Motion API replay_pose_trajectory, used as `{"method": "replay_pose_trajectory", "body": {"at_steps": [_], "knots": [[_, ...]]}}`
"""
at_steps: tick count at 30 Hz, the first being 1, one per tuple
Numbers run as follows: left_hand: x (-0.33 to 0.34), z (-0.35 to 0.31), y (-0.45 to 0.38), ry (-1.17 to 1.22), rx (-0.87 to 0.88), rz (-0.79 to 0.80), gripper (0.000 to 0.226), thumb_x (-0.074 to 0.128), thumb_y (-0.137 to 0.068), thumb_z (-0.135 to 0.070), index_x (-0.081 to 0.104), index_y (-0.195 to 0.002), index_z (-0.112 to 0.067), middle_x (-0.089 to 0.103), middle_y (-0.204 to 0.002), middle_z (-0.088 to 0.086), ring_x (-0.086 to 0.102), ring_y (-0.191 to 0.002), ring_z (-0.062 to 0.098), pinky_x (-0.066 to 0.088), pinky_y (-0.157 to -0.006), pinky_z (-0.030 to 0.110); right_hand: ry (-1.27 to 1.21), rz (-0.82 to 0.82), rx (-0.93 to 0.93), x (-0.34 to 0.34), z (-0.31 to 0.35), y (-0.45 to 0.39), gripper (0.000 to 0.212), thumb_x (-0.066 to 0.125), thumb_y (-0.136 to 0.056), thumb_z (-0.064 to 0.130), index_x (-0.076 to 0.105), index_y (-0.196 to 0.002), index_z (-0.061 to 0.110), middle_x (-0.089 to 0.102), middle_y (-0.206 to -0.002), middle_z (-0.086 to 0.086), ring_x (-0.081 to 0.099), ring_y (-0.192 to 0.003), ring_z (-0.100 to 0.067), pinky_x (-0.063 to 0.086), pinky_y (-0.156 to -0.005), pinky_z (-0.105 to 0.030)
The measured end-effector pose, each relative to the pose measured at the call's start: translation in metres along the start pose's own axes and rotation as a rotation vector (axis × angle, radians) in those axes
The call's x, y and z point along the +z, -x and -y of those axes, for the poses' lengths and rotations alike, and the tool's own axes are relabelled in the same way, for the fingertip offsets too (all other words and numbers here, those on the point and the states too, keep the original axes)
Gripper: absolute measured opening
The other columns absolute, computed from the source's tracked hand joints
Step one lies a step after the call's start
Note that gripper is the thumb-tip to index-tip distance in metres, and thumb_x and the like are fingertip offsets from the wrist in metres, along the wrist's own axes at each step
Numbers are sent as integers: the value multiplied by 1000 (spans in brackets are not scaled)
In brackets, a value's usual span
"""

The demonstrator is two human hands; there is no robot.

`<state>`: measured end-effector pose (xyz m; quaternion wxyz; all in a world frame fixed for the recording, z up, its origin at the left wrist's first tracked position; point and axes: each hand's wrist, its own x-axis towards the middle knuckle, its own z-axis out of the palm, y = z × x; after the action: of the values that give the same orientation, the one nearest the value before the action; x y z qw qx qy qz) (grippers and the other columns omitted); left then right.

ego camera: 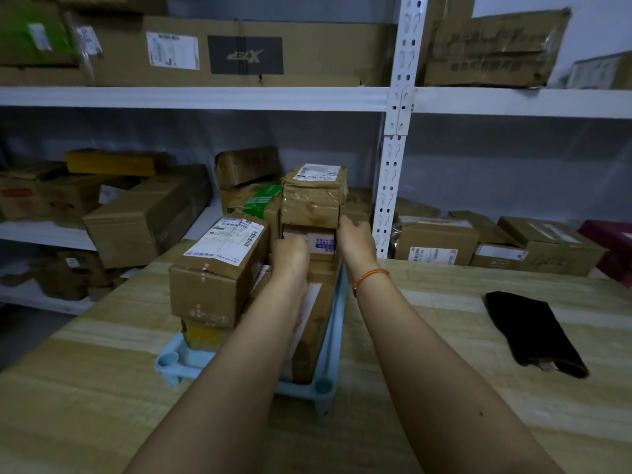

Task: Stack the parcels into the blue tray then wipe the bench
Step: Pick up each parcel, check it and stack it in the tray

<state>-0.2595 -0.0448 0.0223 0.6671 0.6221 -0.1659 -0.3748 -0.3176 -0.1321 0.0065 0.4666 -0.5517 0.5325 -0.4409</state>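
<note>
**Steadying the parcel stack in the blue tray**

Starting nearest me, I see both forearms reaching toward twelve o'clock over the wooden bench. The blue tray sits just ahead, pale plastic with round corner sockets, and it is packed with brown cardboard parcels.

At eleven o'clock in the tray, a labelled box lies on top of a yellow-taped parcel. A long flat parcel runs along the tray's right side under my wrists.

My left hand is curled against the near face of a small white-labelled box; its fingertips are hidden, so I cannot tell whether they clamp it. My right hand, with an orange bracelet at the wrist, has its fingers bent around the right side of that same box, touching the lower corner of the crumpled taped parcel stacked above it.

At three o'clock a black cloth lies flat on the bench, well apart from the tray. Beyond, white shelving holds more cartons.
</note>
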Motion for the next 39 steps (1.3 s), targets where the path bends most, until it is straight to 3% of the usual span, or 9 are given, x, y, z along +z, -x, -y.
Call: {"method": "replay_pose_trajectory", "body": {"at_steps": [2,5,7,10,16,20,25,34,39], "knots": [[-6,4,8,-171,12,32,23,39,-101,-14,54,-83,-15,58,-90,8,57,-76,20,46,-63,27,13,13,59,-2,-16,10,51,45,-92,41,51,-130,7,62,-122,-11,58,-108,-31,47,-97,-43],[-14,24,25,-396,123,8,30,40,-99,-10,59,-120,0,59,-126,19,57,-116,34,48,-93,39,60,55,144,-5,-42,31,49,48,-92,40,53,-128,7,62,-120,-13,59,-100,-30,49,-87,-36],[-22,40,42,-483,207,-99,35,44,-95,-12,59,-127,-7,58,-131,12,53,-122,32,44,-102,40,109,83,185,-7,-57,46,46,50,-93,34,51,-129,5,61,-122,-14,60,-102,-32,49,-86,-36],[-35,63,67,-538,312,-249,34,46,-94,-14,61,-123,-20,55,-132,2,47,-124,24,40,-102,40,188,118,195,-7,-71,68,44,49,-87,33,56,-123,7,63,-120,-16,60,-107,-36,51,-94,-42],[-55,95,78,-491,239,-515,42,56,-90,-13,46,-130,-5,37,-140,18,32,-130,35,32,-106,43,424,91,136,-8,-76,108,53,37,-93,45,59,-126,11,56,-128,-11,42,-122,-34,42,-101,-45],[-62,96,75,-500,43,-454,54,51,-94,-25,36,-137,4,34,-145,23,31,-133,38,28,-108,42,471,156,94,-4,-79,129,55,37,-92,45,60,-128,10,51,-137,-11,40,-126,-33,38,-105,-44],[-61,88,79,-446,44,-408,47,45,-94,-24,43,-133,3,47,-140,21,38,-130,38,34,-107,45,457,173,88,-2,-77,141,60,36,-88,50,63,-126,14,48,-139,-11,37,-130,-30,33,-106,-42],[-39,76,104,-300,134,-364,55,53,-94,-18,29,-142,-8,31,-145,16,37,-130,38,40,-104,48,23,141,116,-18,-48,142,44,47,-70,43,69,-101,20,73,-99,-1,67,-92,-25,53,-90,-44],[-23,64,124,-257,230,-314,53,51,-96,-14,28,-144,-13,26,-148,11,33,-134,31,41,-98,37,-230,30,230,-30,-44,133,60,50,-60,40,66,-113,17,71,-104,-7,70,-88,-28,57,-83,-43]]}}
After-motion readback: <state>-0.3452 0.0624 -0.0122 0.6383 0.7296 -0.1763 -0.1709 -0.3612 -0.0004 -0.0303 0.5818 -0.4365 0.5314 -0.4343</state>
